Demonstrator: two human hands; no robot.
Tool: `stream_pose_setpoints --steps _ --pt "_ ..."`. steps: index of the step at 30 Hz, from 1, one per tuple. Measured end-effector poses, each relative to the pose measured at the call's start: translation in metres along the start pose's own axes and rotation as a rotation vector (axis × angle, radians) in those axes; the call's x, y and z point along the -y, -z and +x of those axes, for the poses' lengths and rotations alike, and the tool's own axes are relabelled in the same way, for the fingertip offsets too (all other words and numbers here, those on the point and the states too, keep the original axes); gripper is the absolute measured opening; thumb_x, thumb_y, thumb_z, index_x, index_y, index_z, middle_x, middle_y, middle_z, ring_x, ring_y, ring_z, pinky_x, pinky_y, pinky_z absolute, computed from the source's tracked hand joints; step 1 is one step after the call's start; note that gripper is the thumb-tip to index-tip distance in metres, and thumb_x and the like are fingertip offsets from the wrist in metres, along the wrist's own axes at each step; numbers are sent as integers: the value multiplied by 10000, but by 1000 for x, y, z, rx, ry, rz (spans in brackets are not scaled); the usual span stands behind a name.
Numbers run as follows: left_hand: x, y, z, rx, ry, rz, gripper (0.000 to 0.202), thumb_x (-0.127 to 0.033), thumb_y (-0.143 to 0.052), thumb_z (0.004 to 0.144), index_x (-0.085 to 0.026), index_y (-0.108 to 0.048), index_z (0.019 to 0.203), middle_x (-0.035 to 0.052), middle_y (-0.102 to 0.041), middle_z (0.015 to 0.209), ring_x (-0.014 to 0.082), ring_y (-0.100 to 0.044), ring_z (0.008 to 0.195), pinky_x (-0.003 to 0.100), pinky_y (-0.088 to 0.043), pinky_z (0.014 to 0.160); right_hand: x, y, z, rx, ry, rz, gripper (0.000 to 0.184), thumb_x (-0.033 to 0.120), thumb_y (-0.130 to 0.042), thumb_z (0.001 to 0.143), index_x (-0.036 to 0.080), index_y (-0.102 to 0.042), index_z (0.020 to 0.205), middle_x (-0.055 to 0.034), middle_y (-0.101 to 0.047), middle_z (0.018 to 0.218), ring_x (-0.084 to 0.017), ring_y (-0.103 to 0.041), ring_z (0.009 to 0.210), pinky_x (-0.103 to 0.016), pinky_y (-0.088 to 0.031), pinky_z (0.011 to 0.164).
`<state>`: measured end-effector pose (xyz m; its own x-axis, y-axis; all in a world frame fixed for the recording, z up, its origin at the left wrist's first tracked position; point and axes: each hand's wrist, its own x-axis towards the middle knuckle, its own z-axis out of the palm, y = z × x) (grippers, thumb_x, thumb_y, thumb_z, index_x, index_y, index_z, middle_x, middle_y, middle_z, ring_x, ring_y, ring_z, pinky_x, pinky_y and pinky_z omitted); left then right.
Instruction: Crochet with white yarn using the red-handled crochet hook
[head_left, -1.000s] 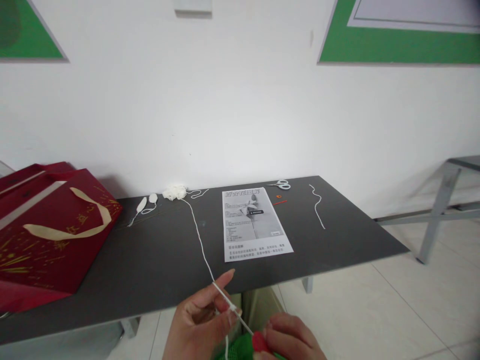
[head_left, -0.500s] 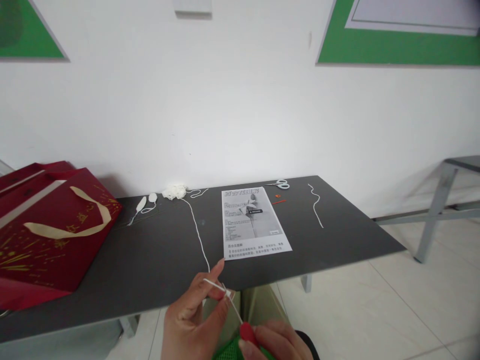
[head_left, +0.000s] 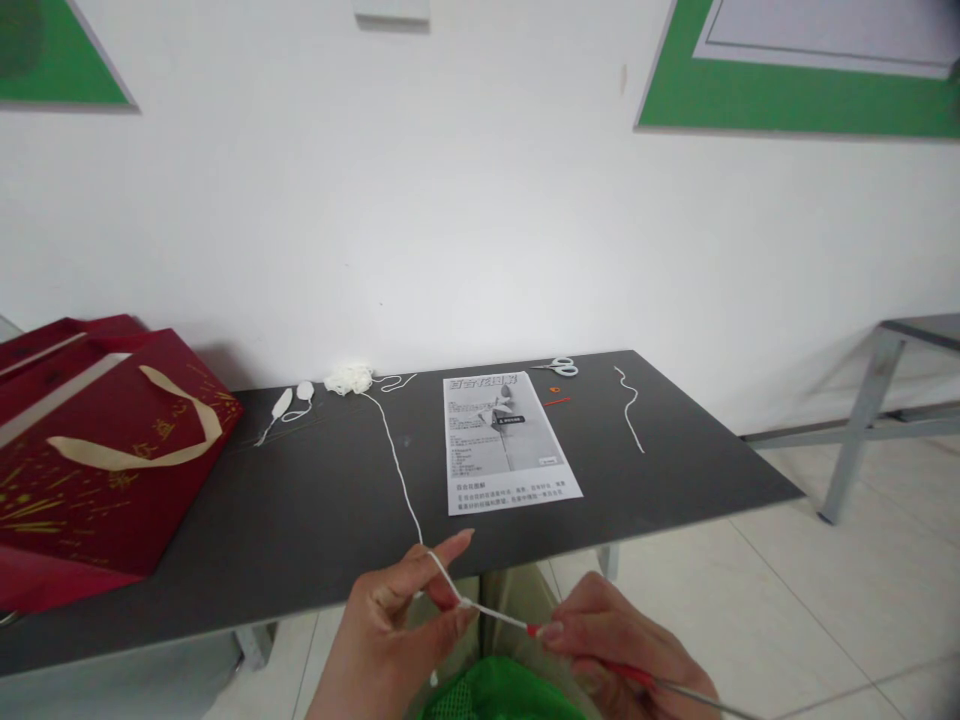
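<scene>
My left hand point(head_left: 394, 630) is closed in a pinch on a strand of white yarn point(head_left: 397, 470), with the forefinger stretched out and the yarn running over it. The strand leads across the dark table point(head_left: 315, 510) to a small white yarn pile point(head_left: 349, 379) near the wall. My right hand point(head_left: 619, 645) is closed around a crochet hook point(head_left: 675, 688) with a red grip and a metal shaft; its tip meets the yarn at my left fingertips. Something green point(head_left: 502, 695) lies in my lap below both hands.
A printed instruction sheet point(head_left: 506, 440) lies mid-table. Behind it are white scissors point(head_left: 559, 367), small orange bits point(head_left: 556, 398) and a loose white yarn piece point(head_left: 630, 405). Two white crocheted petals point(head_left: 292, 398) sit beside the yarn pile. A red gift bag point(head_left: 97, 450) lies at the left. A metal bench frame point(head_left: 870, 420) stands at the right.
My right hand has risen into view and turned, so the hook now lies nearly level instead of pointing up-left. My left forefinger stays raised with the yarn over it.
</scene>
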<state>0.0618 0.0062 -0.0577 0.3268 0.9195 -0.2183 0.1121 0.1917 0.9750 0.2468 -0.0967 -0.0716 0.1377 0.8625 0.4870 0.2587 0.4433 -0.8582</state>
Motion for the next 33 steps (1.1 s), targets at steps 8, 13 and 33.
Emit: stream_pose_setpoints --steps 8,13,33 --pt "-10 12 -4 125 103 22 140 -104 -780 523 -239 -744 529 77 -781 753 399 -632 1153 494 -387 1024 8 9 16 10 -165 184 174 382 -658 901 266 -788 907 -54 -734 742 -175 -627 644 -274 -473 559" --pt "-19 8 -8 181 131 4 163 -104 -778 503 -263 -749 483 16 -698 634 334 -682 996 430 -399 1013 -6 5 19 -56 -406 547 196 384 -744 832 197 -793 800 -45 -728 655 -127 -613 550 -211 -466 489" --pt "21 -30 -9 -82 95 -420 376 -375 -947 471 -335 -839 829 -32 -661 638 117 -546 675 196 -468 695 -16 -37 12 -457 -724 852 243 354 -865 708 134 -776 757 -17 -716 554 -105 -630 455 -199 -559 475"
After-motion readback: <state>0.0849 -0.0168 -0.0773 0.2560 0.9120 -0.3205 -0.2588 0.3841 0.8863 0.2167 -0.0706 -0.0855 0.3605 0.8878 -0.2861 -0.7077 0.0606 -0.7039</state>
